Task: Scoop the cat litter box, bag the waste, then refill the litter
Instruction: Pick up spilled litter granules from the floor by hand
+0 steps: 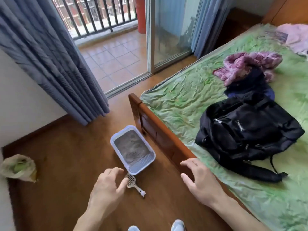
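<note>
A pale lavender rectangular plastic litter box [132,150] holding grey litter sits on the brown wooden floor [66,164] at lower centre, beside the wooden bed frame [160,129]. Just below it lies a white slotted scoop [135,184]. The left hand [108,185] and right hand [198,179] hover spread-fingered, holding nothing. A crumpled translucent plastic bag [18,168] sits at lower left.

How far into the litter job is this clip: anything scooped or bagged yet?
Nothing looks done. The scoop lies on the floor beside the litter box, which holds grey litter. Both hands are open and hold nothing; the left hand hovers by the scoop, the right hand near the bed frame. A plastic bag sits apart by the wall. Scooping, bagging and refilling remain.
</note>
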A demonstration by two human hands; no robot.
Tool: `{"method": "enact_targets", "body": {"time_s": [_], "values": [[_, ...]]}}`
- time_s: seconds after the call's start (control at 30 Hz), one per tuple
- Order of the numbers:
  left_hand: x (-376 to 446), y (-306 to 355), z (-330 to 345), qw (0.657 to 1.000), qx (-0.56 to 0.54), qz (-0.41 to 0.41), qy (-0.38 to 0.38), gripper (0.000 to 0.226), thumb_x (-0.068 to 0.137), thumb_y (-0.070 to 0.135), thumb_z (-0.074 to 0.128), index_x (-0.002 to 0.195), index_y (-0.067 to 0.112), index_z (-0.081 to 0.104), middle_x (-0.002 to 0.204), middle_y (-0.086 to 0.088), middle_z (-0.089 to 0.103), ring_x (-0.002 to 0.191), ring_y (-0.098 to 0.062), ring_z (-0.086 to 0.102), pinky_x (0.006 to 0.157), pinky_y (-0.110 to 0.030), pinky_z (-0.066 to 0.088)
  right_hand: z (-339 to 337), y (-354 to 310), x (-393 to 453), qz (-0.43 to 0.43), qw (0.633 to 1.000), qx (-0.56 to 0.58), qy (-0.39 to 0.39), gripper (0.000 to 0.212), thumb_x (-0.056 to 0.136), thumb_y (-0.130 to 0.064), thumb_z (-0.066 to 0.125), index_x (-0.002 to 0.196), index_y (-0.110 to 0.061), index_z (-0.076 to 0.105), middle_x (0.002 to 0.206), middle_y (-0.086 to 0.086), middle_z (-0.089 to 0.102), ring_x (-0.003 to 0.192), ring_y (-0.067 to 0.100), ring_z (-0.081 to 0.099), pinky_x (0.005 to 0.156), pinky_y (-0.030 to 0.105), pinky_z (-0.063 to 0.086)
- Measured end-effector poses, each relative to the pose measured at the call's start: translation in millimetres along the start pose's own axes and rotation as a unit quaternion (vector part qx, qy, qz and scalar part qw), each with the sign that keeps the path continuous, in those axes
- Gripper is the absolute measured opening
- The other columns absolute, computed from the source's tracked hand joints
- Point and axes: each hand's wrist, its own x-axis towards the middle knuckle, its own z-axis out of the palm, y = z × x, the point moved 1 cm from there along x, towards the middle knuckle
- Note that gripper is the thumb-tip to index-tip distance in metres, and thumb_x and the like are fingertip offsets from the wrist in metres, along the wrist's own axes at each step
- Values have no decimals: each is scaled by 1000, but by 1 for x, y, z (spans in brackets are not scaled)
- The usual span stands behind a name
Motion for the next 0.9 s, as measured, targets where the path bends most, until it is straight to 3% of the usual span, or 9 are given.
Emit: {"method": "enact_targets", "body": {"time_s": [0.23,0.43,0.63,0.9], "values": [[63,-102,146,997,19,-31,-64,32,89,47,63,117,30,62,116,9,60,107,-14,56,91,-32,49,151,71,52,-21,998,-39,-50,38,91,-38,60,127,-29,59,126,-11,51,120,8,49,104,28,43],[125,-202,296,995,59,-13,-81,37,88,46,63,119,25,62,116,4,62,109,-17,58,93,-37,51,298,167,114,-29,997,-54,-44,38,91,-34,64,128,-25,60,127,-6,56,120,12,52,103,30,47],[190,-268,426,985,115,79,-99,39,88,46,61,118,22,61,112,2,60,105,-22,57,89,-44,52,426,260,160,-46,996,-54,-52,41,91,-35,64,129,-23,60,130,-2,56,121,15,54,102,36,49],[244,-293,531,979,90,174,-63,27,89,45,57,111,30,60,105,8,59,99,-16,56,84,-40,52,518,337,199,-74,995,-69,-19,40,90,-36,62,128,-22,60,129,-3,55,122,13,51,104,36,46]]}}
